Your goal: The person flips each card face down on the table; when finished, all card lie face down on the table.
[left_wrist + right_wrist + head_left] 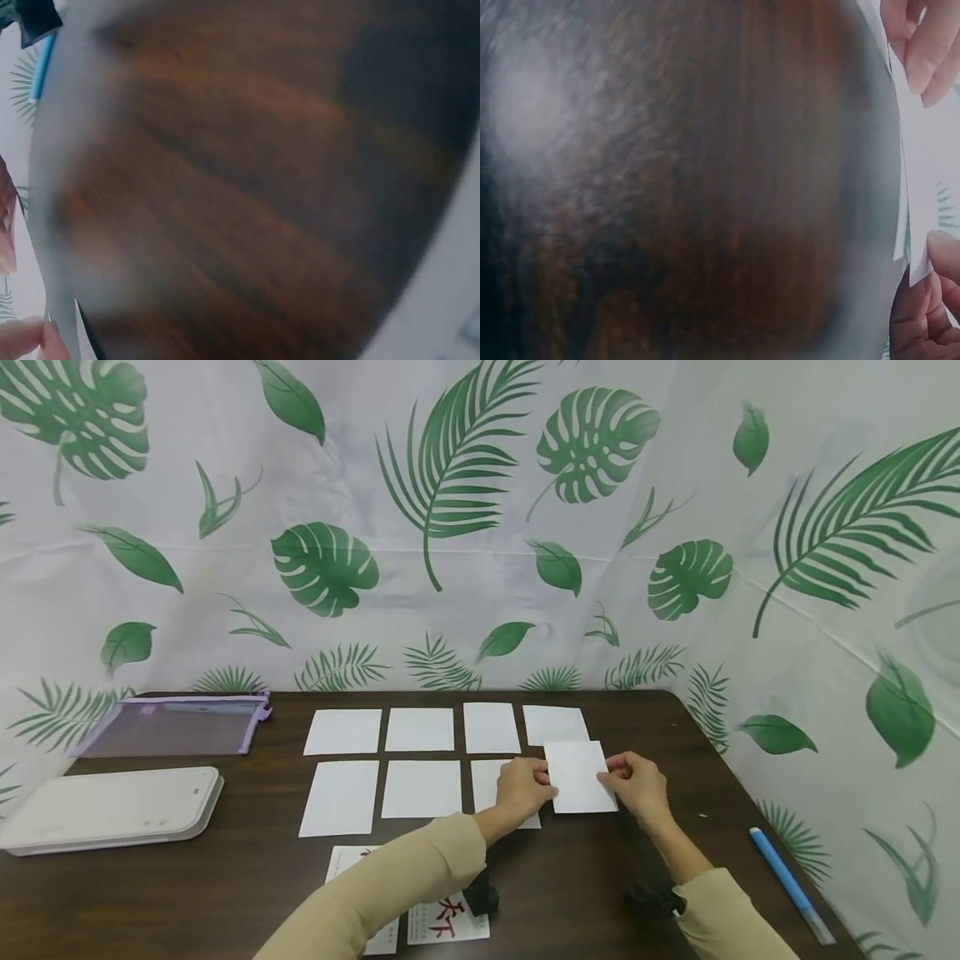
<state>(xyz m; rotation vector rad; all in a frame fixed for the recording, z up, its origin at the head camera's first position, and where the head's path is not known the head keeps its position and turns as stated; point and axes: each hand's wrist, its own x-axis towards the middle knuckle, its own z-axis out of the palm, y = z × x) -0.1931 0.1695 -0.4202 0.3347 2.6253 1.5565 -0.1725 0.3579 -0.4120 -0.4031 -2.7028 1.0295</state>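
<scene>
Both hands pinch one blank white card (579,776) by its side edges: the left hand (522,787) grips its left edge and the right hand (637,782) its right edge, fingers curled onto the paper. That card sits at the right end of the near row, just in front of the far row's last card (553,724), and seems slightly lifted, though the head view cannot settle whether it touches the dark wooden table (247,868). Other white cards (420,788) lie face down in two rows to its left. Nearer the person, two cards with red characters (448,921) lie partly under the left sleeve. A white flat device (108,810) rests at the near left, a purple zip pouch (168,727) beyond it, and a blue pen (787,881) at the right edge. Both wrist views are blurred, showing mainly tabletop and fingertips.
</scene>
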